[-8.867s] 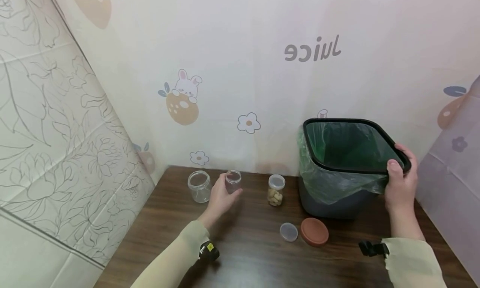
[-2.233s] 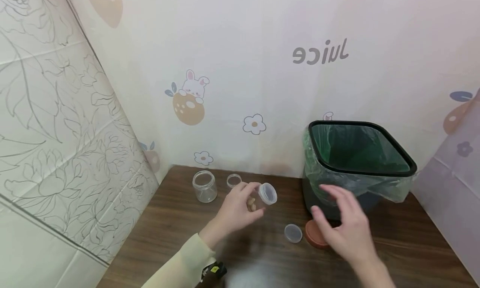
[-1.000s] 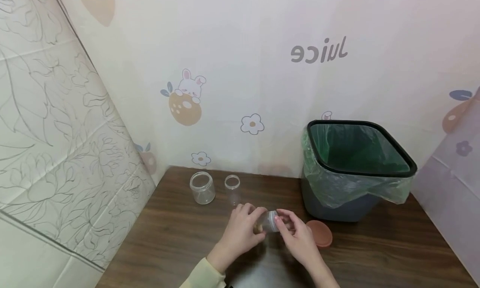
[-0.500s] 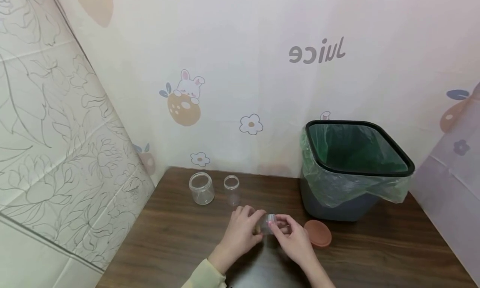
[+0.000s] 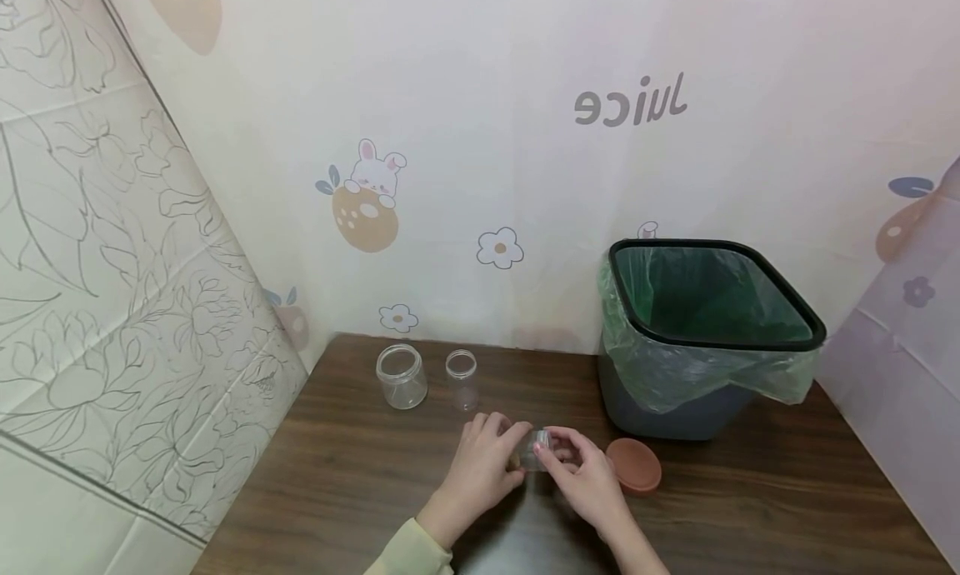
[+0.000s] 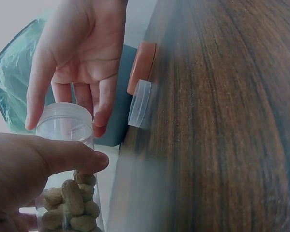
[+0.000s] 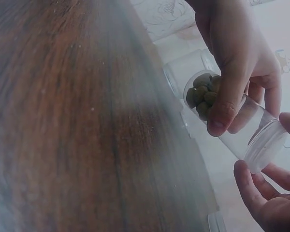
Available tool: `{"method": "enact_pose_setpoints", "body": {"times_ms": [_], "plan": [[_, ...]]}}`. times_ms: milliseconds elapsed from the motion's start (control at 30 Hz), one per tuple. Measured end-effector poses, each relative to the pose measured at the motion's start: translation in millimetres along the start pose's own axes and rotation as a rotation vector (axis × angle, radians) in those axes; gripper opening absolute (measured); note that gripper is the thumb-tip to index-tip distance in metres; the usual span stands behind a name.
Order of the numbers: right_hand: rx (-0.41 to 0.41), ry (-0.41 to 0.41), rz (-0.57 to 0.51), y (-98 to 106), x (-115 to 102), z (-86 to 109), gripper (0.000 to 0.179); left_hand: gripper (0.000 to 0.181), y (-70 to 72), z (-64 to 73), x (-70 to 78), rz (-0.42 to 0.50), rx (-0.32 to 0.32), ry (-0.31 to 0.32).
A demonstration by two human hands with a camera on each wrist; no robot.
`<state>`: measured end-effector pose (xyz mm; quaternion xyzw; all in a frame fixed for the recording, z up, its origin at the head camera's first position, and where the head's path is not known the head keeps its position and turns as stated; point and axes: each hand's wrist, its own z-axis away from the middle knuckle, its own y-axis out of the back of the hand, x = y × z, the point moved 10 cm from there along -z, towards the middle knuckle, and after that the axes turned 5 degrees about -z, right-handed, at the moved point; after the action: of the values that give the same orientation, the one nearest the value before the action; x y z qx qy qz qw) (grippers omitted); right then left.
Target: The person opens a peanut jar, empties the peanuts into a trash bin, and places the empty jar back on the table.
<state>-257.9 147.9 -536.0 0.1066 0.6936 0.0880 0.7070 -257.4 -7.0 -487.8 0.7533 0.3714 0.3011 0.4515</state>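
My left hand (image 5: 480, 465) grips a clear jar (image 5: 531, 454) around its body, tilted on its side low over the table. Peanuts (image 6: 73, 198) fill the jar's base end. On its mouth sits a translucent lid (image 7: 265, 146), which my right hand (image 5: 591, 482) pinches between thumb and fingers. Right of the hands lies an orange-brown lid (image 5: 634, 465). Beside it, in the left wrist view, a loose translucent lid (image 6: 139, 104) shows; the right hand covers it in the head view.
Two uncovered clear jars, a wide one (image 5: 402, 377) and a narrower one (image 5: 462, 380), stand at the table's back left. A dark bin (image 5: 675, 400) with a green plastic liner (image 5: 645, 367) stands at the back right. Patterned walls close off the back and sides.
My left hand has gone from the narrow jar to the peanut jar and lifted it. My right hand has left the bin rim for the jar's lid. Little differs in the last half second.
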Motion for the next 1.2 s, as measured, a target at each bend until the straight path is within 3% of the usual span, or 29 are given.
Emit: {"method": "enact_pose_setpoints", "body": {"times_ms": [400, 767, 900, 1200], "plan": [[-0.034, -0.036, -0.121, 0.8, -0.3, 1.3, 0.051, 0.066, 1.1, -0.5, 1.3, -0.002, 0.029, -0.023], [-0.050, -0.036, -0.121, 3.0, -0.3, 0.1, 0.048, 0.065, 4.6, -1.2, 1.7, -0.001, 0.034, -0.033], [-0.096, 0.009, -0.129, 2.8, -5.1, -0.7, 0.049, 0.065, 4.2, -2.0, 1.0, 0.007, 0.019, -0.036], [-0.222, 0.197, -0.132, 3.1, -22.3, 3.3, 0.048, 0.065, 1.9, -4.2, -2.8, 0.072, -0.058, -0.026]]}}
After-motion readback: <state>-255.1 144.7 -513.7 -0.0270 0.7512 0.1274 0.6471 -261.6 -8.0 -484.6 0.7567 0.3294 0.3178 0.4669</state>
